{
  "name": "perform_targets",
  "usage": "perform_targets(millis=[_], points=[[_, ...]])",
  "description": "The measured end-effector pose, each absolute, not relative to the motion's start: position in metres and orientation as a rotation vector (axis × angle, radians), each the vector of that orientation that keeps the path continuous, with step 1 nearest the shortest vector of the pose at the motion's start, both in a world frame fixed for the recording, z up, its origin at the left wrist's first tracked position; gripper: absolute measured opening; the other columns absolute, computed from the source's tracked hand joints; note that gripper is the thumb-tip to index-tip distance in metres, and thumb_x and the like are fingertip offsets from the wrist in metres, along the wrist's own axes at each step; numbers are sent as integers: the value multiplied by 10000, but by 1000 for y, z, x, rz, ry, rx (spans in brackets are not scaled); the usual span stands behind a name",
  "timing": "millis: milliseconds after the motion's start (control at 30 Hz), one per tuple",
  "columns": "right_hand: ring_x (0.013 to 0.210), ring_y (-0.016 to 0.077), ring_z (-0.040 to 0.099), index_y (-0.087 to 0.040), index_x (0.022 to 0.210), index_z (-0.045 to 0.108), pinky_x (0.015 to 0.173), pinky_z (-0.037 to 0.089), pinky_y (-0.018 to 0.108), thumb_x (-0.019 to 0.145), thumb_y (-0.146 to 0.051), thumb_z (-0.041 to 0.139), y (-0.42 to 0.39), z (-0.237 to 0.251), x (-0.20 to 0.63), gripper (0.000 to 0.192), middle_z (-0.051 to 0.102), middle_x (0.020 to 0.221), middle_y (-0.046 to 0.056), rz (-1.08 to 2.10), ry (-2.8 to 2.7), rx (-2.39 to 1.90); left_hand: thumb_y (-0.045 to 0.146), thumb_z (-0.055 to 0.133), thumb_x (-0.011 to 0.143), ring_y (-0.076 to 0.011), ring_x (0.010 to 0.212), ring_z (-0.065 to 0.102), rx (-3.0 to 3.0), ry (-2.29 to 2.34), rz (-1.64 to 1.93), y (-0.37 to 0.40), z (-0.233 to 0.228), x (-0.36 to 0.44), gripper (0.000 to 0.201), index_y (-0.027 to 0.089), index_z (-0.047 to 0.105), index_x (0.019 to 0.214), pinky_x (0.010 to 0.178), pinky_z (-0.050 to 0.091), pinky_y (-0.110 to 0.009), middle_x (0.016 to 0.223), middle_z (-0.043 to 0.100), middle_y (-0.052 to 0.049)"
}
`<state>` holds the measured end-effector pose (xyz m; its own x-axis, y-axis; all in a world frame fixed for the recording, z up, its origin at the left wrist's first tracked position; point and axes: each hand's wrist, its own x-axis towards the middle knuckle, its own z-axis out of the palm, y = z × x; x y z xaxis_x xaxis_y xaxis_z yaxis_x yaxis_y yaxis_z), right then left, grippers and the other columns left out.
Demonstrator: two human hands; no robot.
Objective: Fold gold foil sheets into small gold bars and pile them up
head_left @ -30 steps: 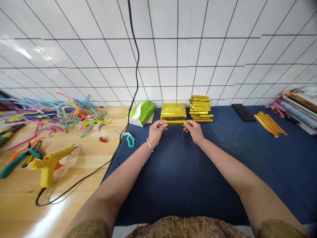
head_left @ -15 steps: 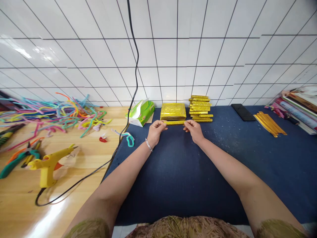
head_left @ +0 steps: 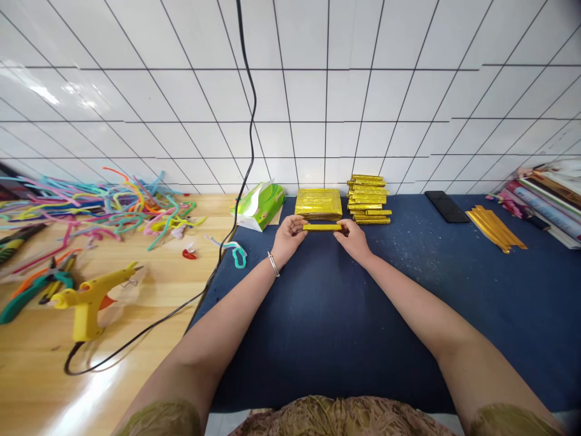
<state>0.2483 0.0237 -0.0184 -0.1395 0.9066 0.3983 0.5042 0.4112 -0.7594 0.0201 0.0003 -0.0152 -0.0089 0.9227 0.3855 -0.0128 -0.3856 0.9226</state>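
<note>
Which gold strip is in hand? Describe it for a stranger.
Find the dark blue surface below the white tiled wall. Near its far edge, in front of the flat gold stack, is a narrow gold strip. Unlike that stack and the gold pile at right, it is single, held at its ends by the left hand and the right hand.

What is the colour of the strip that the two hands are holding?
The strip is shiny gold-yellow, as the head view shows.

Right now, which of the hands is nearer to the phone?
Right. The right hand, holding one end of the gold strip, is left of the phone; the left hand, holding the other end, is farther left.
</note>
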Motion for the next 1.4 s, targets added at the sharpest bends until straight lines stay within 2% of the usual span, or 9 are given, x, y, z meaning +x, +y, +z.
perform_targets(millis=[167,333,533,700,933,1033,1167,1300,1400], points=[[938,237,540,-217,968,631,889,393,413,729,-258,633,24,-17,250,242,641,958,55,317,-2040,-1258,175,659,723,-177,946,619,1810,1254,1305,3,-23,12,389,199,559,1098,914,468,-373,1015,648,-58],[1003,265,504,-220,1043,630,894,382,421,720,-283,664,22,-15,248,331,626,1043,83,257,-2122,-1306,249,702,713,-222,947,600,2123,1428,1066,3,-24,8,389,225,619,1093,890,463,-388,1009,664,-49],[1050,285,469,-224,1040,642,894,387,429,718,-326,663,19,-13,247,338,611,1068,89,200,-2082,-1470,263,643,786,-201,975,585,2213,1498,953,2,-21,8,273,226,638,1057,912,450,-351,1030,670,-26],[1002,255,510,-231,892,659,887,408,417,714,-291,654,18,-9,247,188,626,985,57,311,-2052,-1395,236,648,779,-197,959,580,2285,1524,882,1,-18,9,277,223,640,1055,903,448,-347,997,672,-23],[843,176,590,-237,1028,600,765,493,333,772,-295,595,-7,17,231,262,630,971,22,704,-1816,-1033,230,629,797,-186,936,586,2307,1432,930,-6,-12,18,273,223,624,1070,876,450,-331,995,672,-18],[829,165,589,-237,991,609,737,498,314,772,-284,615,-24,32,220,224,619,935,17,732,-1827,-927,239,616,806,-186,933,589,2319,1351,943,-12,-8,26,254,210,617,1058,856,454,-327,1002,665,-29],[813,155,576,-239,946,610,718,499,302,770,-256,626,-36,41,213,178,598,909,15,725,-1865,-855,223,584,820,-187,886,596,2338,1238,904,-18,-4,36,137,181,633,941,805,463,-317,898,656,-44],[830,164,564,-242,967,604,711,494,306,775,-259,623,-32,36,215,193,593,921,20,705,-1913,-872,215,572,827,-185,873,596,2341,1200,896,-19,-5,39,139,181,631,948,790,467,-320,908,653,-45],[902,187,553,-235,967,610,771,482,335,760,-261,640,-24,23,218,210,601,941,28,639,-2005,-897,206,583,813,-192,903,596,2365,1205,861,-16,-7,39,157,186,637,959,827,471,-337,958,656,-48]])
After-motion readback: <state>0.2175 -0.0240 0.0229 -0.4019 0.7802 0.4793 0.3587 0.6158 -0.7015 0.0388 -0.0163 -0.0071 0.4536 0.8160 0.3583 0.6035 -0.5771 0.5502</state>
